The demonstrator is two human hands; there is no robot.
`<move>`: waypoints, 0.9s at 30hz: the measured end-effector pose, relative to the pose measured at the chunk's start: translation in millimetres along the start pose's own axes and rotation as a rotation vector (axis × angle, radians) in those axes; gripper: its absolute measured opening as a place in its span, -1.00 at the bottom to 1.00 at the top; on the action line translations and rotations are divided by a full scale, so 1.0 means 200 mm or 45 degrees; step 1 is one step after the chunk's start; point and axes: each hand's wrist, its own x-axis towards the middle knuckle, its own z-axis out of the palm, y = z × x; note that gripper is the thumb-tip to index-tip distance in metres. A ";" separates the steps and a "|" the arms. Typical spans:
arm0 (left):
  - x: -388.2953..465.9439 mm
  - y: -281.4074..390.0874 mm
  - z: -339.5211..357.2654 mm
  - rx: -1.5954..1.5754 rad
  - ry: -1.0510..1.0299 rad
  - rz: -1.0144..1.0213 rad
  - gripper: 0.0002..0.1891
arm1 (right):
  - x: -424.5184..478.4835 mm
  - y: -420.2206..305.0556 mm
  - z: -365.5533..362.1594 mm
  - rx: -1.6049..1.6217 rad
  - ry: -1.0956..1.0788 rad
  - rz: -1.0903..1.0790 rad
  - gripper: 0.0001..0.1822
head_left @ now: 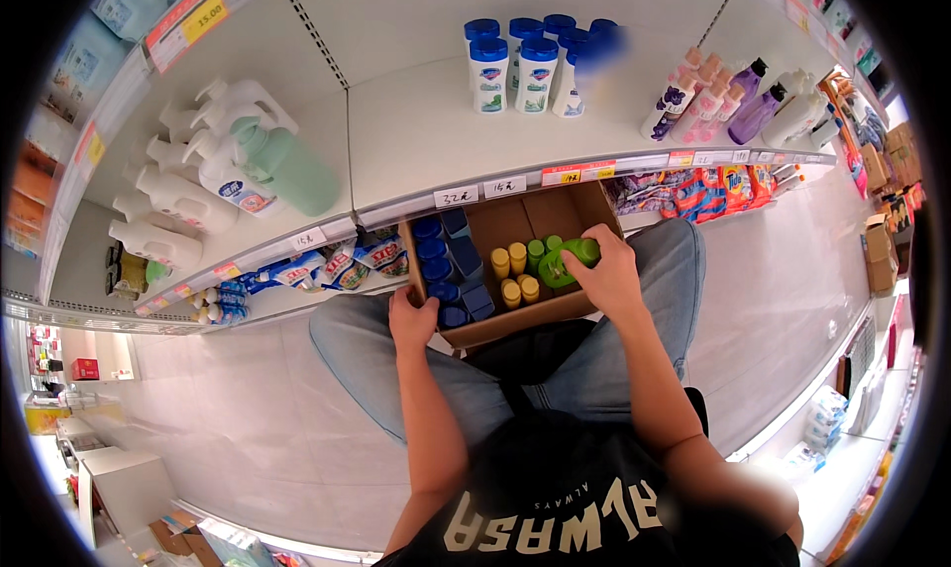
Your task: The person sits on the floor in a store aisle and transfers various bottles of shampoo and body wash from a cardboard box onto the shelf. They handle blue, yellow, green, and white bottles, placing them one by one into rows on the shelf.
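An open cardboard box (475, 334) rests at my lap against the shelf edge. My left hand (413, 319) holds the box's near left corner. My right hand (608, 268) is closed around a green bottle (562, 264), tilted over the right part of the box. Inside the box, blue-capped bottles (437, 270) and dark blue containers (466, 258) fill the left side. Yellow-capped bottles (510, 292) and green-capped bottles (535, 253) stand near the middle. On the shelf beyond, several white bottles with blue caps (535, 77) stand upright in rows.
White pump jugs (174, 195) and a pale green bottle (290, 167) stand at the shelf's left. Pink-capped bottles (702, 110) and purple bottles (756, 114) stand at its right. Detergent bags (724, 192) lie on the lower shelf. Price tags (456, 196) line the shelf edge.
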 end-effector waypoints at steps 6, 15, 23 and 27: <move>0.00 -0.02 0.02 -0.030 0.030 0.014 -0.41 | -0.01 0.06 0.08 -0.019 -0.118 -0.069 -0.63; -0.02 0.02 0.01 0.025 0.097 0.069 -0.46 | -0.04 0.20 0.21 -0.143 -0.204 0.004 -0.59; -0.03 0.04 0.00 0.048 0.108 0.069 -0.46 | -0.08 0.27 0.32 -0.212 -0.350 0.120 -0.57; -0.04 0.05 0.00 0.046 0.109 0.075 -0.46 | -0.08 0.27 0.35 -0.252 -0.398 0.196 -0.57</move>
